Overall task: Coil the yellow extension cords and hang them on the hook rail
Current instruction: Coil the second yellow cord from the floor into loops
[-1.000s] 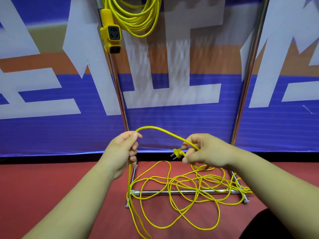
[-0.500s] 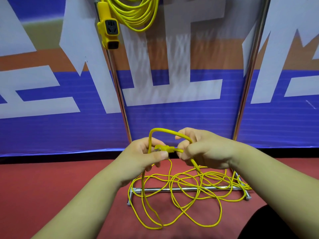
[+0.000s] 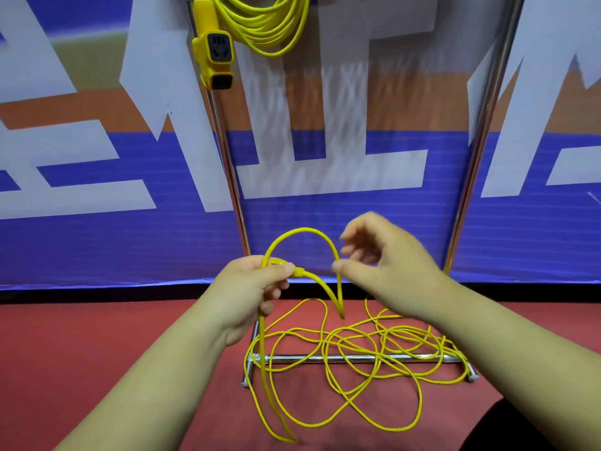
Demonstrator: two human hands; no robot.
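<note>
Pinching an arched yellow cord, left hand; right hand blurred, seemingly loose.

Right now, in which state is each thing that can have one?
Loose yellow extension cord, tangled on the red floor, one loop raised.
Coiled yellow extension cord, hanging up top.
Left hand, pinches the raised loop closed.
Right hand, open beside the loop.
Chrome metal rack, upright, loose cord over its base bar.

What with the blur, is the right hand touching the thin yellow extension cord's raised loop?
Cannot tell. Head view: blurred thumb tip of the right hand overlaps the yellow cord loop, hiding any gap.
</note>
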